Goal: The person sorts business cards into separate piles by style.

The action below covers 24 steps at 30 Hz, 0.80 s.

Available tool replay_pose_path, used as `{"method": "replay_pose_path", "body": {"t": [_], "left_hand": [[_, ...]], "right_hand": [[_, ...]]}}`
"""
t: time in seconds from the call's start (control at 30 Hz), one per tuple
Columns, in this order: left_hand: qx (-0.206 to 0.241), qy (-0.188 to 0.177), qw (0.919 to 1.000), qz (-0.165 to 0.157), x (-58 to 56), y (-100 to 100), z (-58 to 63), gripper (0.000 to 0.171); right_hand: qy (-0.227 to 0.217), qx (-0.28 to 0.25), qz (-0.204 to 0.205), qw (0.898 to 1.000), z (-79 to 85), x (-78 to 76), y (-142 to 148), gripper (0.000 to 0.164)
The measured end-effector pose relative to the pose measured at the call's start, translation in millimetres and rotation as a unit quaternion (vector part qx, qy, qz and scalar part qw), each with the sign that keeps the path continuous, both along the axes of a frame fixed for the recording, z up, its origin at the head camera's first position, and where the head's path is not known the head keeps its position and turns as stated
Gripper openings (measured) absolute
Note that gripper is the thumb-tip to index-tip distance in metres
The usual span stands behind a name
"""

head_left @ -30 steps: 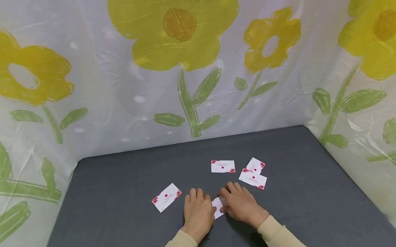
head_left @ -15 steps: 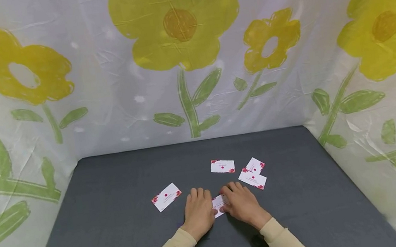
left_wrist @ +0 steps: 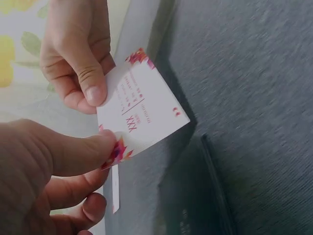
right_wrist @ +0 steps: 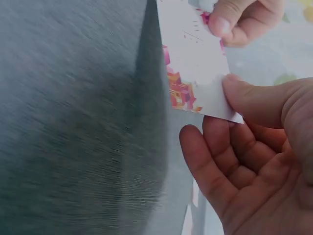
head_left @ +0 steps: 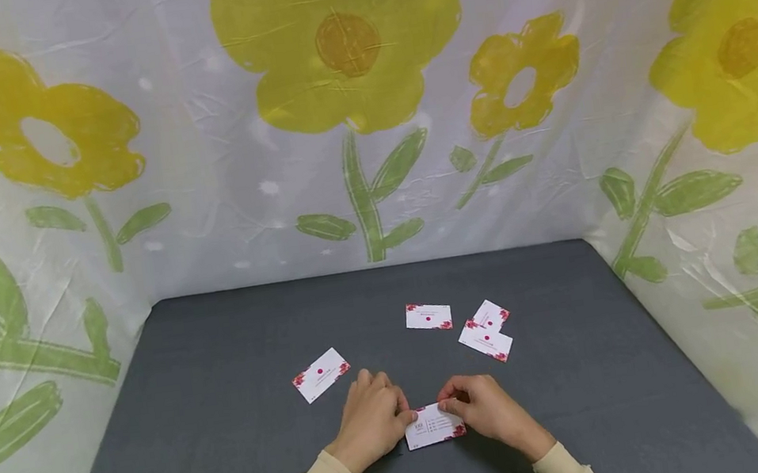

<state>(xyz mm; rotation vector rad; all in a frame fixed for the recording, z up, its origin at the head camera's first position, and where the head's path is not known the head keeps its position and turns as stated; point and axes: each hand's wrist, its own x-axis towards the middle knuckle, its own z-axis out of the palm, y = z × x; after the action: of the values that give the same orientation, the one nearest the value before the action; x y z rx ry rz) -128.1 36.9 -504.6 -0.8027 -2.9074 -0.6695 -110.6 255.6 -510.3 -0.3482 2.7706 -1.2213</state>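
Observation:
A white business card (head_left: 434, 426) with red floral corners and printed text is held between both hands, near the front of the dark table. My left hand (head_left: 369, 420) pinches its far left corner, thumb on the printed face, as the left wrist view shows with the card (left_wrist: 142, 105) tilted up off the cloth. On the other side my right hand (head_left: 491, 411) pinches the far right edge between thumb and fingers. In the right wrist view the thumb (right_wrist: 254, 100) lies on the card's face, with the fingers behind it.
One similar card (head_left: 321, 375) lies to the left, beyond my left hand. Another card (head_left: 429, 316) lies farther back near the middle. Two overlapping cards (head_left: 486, 340) rest to the right of it. A flower-printed curtain (head_left: 212, 170) rises behind the dark table (head_left: 222, 353).
Both hands have drawn toward the body and turned, bringing the card nearer and lifting its printed face into fuller view. The other cards stay put.

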Motion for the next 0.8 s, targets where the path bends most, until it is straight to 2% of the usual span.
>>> {"method": "replay_pose_path", "body": {"t": [0.07,0.17,0.37,0.63,0.8], "left_hand": [[-0.002,-0.001,1.0,-0.008,3.8,1,-0.6,0.022],[-0.011,0.025,0.9995,-0.016,7.8,3,-3.6,0.022],[-0.04,0.063,0.9969,-0.023,10.0,7,-13.6,0.02],[-0.061,0.086,0.9943,-0.019,11.0,12,-26.9,0.024],[-0.066,0.101,0.9927,-0.013,11.4,14,-31.9,0.026]], "right_hand": [[-0.009,0.002,-0.001,1.0,-2.2,4.5,1,0.005],[-0.006,0.016,-0.012,1.0,-7.4,10.8,2,0.005],[0.029,0.061,-0.041,0.997,-15.5,22.0,1,0.008],[0.061,0.085,-0.055,0.993,-23.8,26.0,-2,0.011],[0.096,0.123,-0.051,0.986,-24.7,27.9,-7,0.013]]}}
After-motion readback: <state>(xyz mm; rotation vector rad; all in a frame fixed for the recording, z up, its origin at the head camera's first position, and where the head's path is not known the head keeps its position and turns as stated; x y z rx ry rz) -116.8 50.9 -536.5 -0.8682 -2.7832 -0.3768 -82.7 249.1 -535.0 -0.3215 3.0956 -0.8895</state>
